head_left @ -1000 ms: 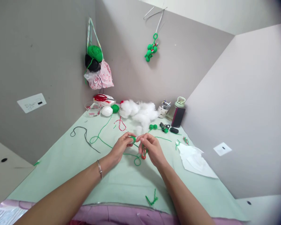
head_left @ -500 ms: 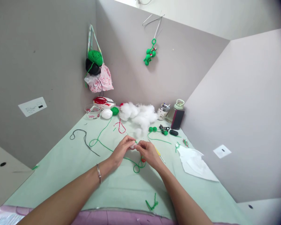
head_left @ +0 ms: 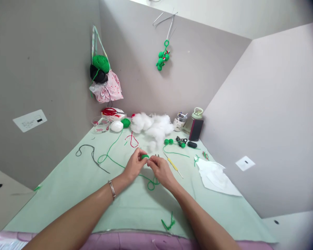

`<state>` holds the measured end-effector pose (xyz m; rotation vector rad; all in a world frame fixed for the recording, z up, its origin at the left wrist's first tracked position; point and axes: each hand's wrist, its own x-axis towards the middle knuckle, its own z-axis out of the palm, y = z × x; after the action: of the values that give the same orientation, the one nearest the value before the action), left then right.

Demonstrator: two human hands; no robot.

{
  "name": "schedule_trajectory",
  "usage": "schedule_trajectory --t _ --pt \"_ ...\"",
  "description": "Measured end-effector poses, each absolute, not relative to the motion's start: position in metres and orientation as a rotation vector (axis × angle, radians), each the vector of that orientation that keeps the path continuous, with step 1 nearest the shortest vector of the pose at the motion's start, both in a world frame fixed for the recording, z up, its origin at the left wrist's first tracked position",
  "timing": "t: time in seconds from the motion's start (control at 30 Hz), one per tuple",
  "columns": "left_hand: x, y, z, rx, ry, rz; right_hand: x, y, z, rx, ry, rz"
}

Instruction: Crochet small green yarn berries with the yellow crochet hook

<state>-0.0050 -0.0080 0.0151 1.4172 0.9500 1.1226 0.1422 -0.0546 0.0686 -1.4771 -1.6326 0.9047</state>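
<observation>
My left hand (head_left: 134,164) is closed on a small green crocheted piece (head_left: 145,157), held just above the table. Against the right side of that piece, my right hand (head_left: 158,168) has its fingers pinched together; a bit of white shows between the fingertips. Green yarn (head_left: 114,161) runs in loops across the cloth and passes beneath my hands. Beyond them lies a heap of white stuffing (head_left: 156,128). A crochet hook with a yellow handle (head_left: 172,164) rests right of my right hand. Metal tips stick up behind my right fingers; the rest of that tool is hidden.
White and green yarn balls (head_left: 117,126), a clear tub (head_left: 101,125) and red scissors (head_left: 111,111) stand at the back left. At the back right are a pen cup (head_left: 179,122), a bottle (head_left: 189,124) and a phone (head_left: 196,130). White sheets (head_left: 216,177) lie right.
The green side of the piece now shows where white showed before. My right hand has shifted slightly left and uncovers more of the hook. The whole view has shifted a little.
</observation>
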Motion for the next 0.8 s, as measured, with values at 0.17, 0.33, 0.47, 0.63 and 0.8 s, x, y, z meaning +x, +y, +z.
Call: schedule_trajectory --t 0.17,0.33,0.47,0.63,0.8 --pt "-0.005 -0.007 0.013 1.465 1.012 1.202 0.134 -0.049 0.059 -1.460 -1.534 0.955" --pt "-0.010 -0.016 0.023 1.473 0.936 1.276 0.137 -0.048 0.064 -1.415 -1.446 1.116" --pt "-0.014 -0.020 0.036 1.454 0.825 1.231 0.142 -0.047 0.066 -1.410 -1.405 1.126" --pt "-0.019 -0.019 0.044 1.436 0.783 1.128 0.150 -0.046 0.069 -1.434 -1.433 1.067" --pt "-0.017 -0.013 0.036 1.443 0.827 1.120 0.149 -0.052 0.073 -1.439 -1.572 0.995"
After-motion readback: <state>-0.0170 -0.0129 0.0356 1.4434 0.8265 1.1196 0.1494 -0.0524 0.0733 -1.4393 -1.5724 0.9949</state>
